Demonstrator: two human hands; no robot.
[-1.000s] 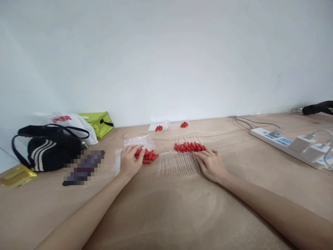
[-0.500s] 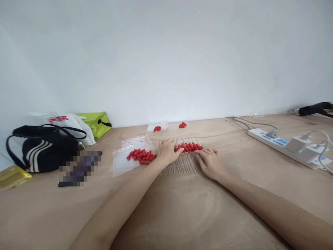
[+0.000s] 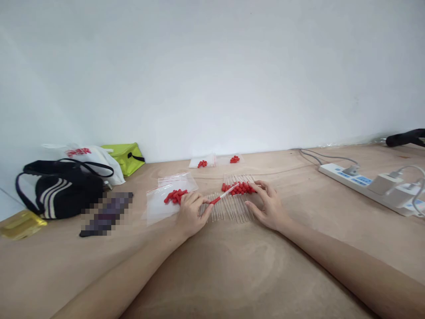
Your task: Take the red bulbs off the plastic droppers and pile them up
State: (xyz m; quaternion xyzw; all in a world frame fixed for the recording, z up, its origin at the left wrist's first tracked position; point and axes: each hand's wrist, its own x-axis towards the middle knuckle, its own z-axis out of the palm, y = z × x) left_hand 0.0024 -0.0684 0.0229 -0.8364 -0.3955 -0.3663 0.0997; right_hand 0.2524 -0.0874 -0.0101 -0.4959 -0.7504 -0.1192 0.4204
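Note:
My left hand (image 3: pixel 192 213) pinches a dropper (image 3: pixel 229 190) by its red rubber bulb, the clear tube slanting up to the right. Below it lies a row of clear dropper tubes (image 3: pixel 237 210) side by side. Red rubber bulbs (image 3: pixel 242 188) are bunched across the middle of this row. At the row's right end rests my right hand (image 3: pixel 268 206), its thumb and fingers apart, the fingertips by the outermost bulbs. Loose red bulbs (image 3: pixel 174 195) lie on a clear zip bag (image 3: pixel 156 208), partly hidden behind my left hand.
Two small zip bags at the back carry red bulbs (image 3: pixel 202 164) and more bulbs (image 3: pixel 234 159). To the left are a black bag (image 3: pixel 69 195), a lime-green bag (image 3: pixel 124 159) and a blurred-out dark object (image 3: pixel 106 215). A power strip (image 3: pixel 361 181) with plugged-in chargers stands right.
My left hand has moved left and nearer from the row and now holds a dropper. My right hand has spread its thumb from its fingers. The view has shifted slightly.

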